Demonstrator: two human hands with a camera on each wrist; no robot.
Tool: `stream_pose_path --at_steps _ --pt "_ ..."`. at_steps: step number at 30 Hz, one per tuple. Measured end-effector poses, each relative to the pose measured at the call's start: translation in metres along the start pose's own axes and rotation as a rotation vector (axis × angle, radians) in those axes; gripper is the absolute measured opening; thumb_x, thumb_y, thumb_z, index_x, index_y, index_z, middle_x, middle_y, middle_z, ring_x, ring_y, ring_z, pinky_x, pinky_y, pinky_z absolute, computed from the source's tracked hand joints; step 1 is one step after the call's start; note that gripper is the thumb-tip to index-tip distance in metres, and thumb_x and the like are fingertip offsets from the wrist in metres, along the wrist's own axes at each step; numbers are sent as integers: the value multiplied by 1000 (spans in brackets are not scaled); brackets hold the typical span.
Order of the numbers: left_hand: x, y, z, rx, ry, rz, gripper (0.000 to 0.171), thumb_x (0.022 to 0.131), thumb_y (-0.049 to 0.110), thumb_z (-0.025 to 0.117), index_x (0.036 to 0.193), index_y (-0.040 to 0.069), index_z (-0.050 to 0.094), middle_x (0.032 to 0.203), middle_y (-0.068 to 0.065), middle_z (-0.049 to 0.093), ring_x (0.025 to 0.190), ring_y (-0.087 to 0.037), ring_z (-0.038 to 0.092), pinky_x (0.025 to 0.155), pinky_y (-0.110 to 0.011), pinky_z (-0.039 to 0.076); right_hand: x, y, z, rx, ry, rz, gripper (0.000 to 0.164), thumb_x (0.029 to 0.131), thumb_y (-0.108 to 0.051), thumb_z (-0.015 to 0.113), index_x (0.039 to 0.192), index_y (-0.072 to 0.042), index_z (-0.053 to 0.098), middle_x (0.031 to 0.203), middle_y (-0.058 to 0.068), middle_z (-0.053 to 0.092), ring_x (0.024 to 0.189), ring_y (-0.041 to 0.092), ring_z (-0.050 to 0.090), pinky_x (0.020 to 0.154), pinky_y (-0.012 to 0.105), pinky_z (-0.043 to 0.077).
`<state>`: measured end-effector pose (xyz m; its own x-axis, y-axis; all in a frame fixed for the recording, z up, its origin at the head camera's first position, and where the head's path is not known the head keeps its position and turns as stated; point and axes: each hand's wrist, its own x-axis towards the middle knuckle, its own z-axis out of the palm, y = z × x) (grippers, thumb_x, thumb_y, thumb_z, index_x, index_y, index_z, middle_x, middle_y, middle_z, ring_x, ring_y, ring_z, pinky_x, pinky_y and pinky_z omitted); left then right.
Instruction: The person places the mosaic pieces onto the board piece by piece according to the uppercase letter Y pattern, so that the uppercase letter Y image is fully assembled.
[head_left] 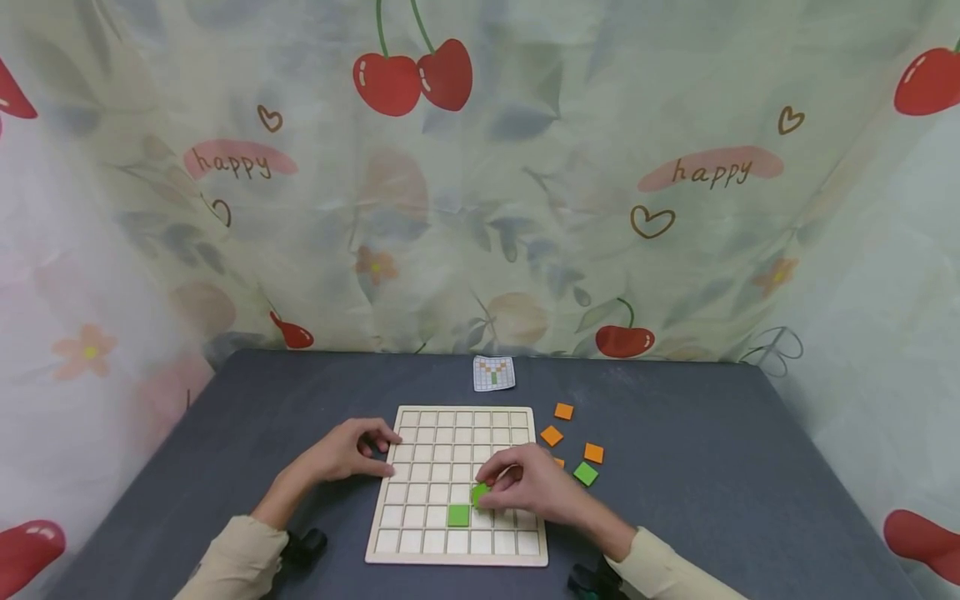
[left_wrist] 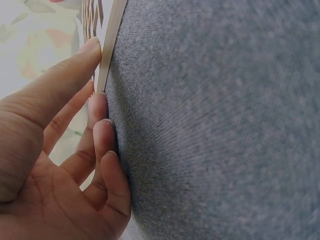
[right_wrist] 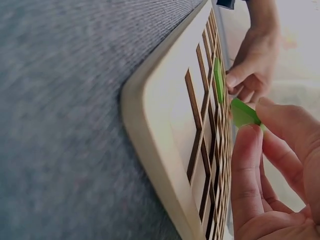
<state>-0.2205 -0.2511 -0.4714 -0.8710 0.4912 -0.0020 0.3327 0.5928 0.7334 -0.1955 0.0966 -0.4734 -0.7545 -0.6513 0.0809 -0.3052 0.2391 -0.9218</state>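
Observation:
A pale wooden grid board (head_left: 415, 493) lies on the dark table. One green square tile (head_left: 458, 516) sits in a cell near its lower middle. My right hand (head_left: 531, 485) pinches another green square tile (head_left: 478, 497) between thumb and fingertips, just up and right of the first. In the right wrist view, this pinched tile (right_wrist: 243, 114) is tilted and held above the grid. My left hand (head_left: 347, 452) rests at the board's left edge. In the left wrist view, its thumb touches the board's rim (left_wrist: 106, 65), and the other fingers bend loosely beside it.
Right of the board lie several orange tiles (head_left: 593, 452), one partly hidden behind my right hand, and a loose green tile (head_left: 586, 474). A small card (head_left: 494, 374) printed with an orange and green grid pattern lies beyond the board. A printed curtain (head_left: 480, 208) hangs behind the table.

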Motion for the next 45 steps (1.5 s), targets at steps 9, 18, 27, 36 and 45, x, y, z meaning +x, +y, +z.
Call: stream_pose_path --at_steps 9,18,27,36,45 --pt "0 1 0 1 -3 -6 34 83 16 87 113 6 72 93 -3 60 82 -22 54 73 -30 45 10 3 7 16 31 -29 24 82 -10 87 102 -1 77 92 7 72 77 17 71 74 31 55" --pt "-1 1 1 2 1 -3 35 83 15 87 113 6 72 93 -3 60 82 -24 54 73 -30 45 16 -1 14 56 27 3 22 82 -6 86 102 -1 77 95 9 73 80 24 71 73 30 55" --pt "-1 0 2 3 7 -7 34 83 16 87 112 6 73 93 -2 60 83 -21 54 73 -30 45 19 -2 19 -40 44 29 19 79 -11 89 96 -8 78 86 1 71 75 17 69 70 28 54" --pt "-1 0 1 1 4 -4 35 83 16 87 113 6 73 93 -2 60 82 -21 54 73 -30 45 23 -4 21 -108 40 45 18 80 -15 89 94 -9 78 85 -1 71 75 13 67 71 28 53" --pt "0 2 1 -3 9 -9 35 82 16 88 113 6 73 93 -3 60 83 -23 53 73 -30 44 25 -6 22 -142 37 55 16 80 -15 89 90 -11 77 80 -7 69 73 13 66 70 27 52"
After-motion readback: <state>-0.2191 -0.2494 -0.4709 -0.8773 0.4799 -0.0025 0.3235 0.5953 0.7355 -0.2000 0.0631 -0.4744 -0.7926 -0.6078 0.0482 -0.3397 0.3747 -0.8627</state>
